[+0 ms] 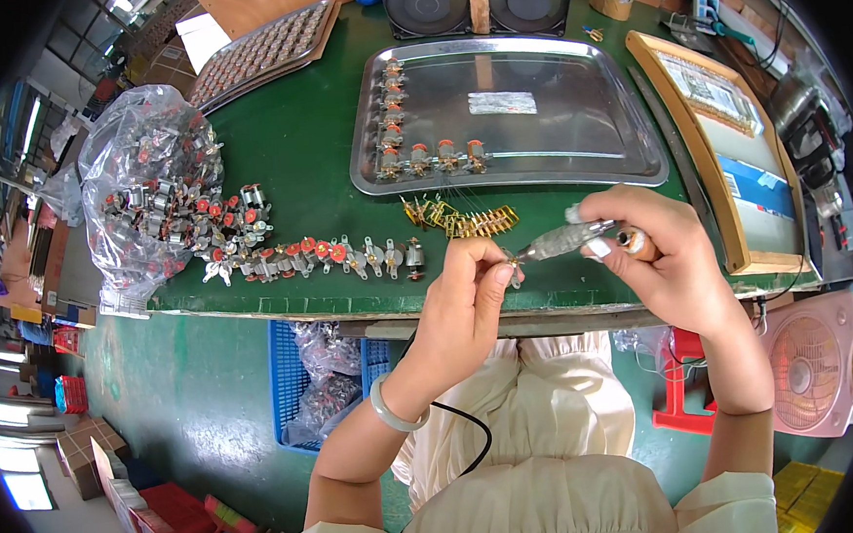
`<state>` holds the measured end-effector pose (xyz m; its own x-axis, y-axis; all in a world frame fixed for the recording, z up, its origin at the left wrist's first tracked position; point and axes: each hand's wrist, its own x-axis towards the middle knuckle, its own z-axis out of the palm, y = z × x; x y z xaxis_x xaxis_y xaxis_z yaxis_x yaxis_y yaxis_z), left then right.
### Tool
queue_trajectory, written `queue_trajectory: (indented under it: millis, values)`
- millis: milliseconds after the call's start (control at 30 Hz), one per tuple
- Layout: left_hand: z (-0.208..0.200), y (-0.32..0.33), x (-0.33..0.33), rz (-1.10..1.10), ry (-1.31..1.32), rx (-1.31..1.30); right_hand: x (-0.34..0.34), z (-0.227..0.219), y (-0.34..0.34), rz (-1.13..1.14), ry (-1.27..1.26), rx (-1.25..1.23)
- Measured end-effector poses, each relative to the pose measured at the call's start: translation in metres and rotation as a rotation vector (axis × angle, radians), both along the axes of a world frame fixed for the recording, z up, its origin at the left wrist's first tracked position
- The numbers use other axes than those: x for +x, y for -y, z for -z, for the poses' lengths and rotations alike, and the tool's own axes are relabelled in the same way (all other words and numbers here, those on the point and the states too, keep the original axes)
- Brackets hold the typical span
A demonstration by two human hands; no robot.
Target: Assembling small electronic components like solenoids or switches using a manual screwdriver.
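My left hand [468, 298], a pale bangle on its wrist, pinches a small metal part [515, 269] between thumb and fingers; its shape is mostly hidden. In my right hand [665, 247] is a tapered greyish tool [567, 240], its narrow tip pointing left and meeting the part. A round wood-coloured piece [639, 245] with a dark hole shows in the same hand. White coverings wrap some right fingertips. Just beyond my hands lie brass-coloured strips [482, 223] with thin wires. Small metal components [447, 153] with orange-red faces line the left and near sides of a steel tray [586, 167].
At left, a clear plastic bag [118, 256] spills similar components [333, 255] in a row. Behind it stands a filled tray [267, 51]. Two black fans [427, 5] stand at the back. A wood-framed board [732, 150] borders the right; a blue crate [287, 382] sits below.
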<state>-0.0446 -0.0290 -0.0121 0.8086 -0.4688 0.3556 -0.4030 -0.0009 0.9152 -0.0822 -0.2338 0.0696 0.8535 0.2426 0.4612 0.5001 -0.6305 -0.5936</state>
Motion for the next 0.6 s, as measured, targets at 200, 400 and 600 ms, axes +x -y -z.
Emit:
queue_trajectory:
  millis: [200,400,600]
  values:
    - [-0.004,-0.003,-0.001,-0.030,-0.029,0.064,0.022,-0.022,-0.006,-0.052,-0.254,-0.042]
    - [-0.007,-0.005,0.001,0.022,-0.074,0.061,0.036,-0.026,-0.010,-0.041,-0.388,0.068]
    - [-0.003,-0.004,0.002,0.041,-0.016,0.060,0.035,-0.018,-0.010,0.008,-0.383,0.119]
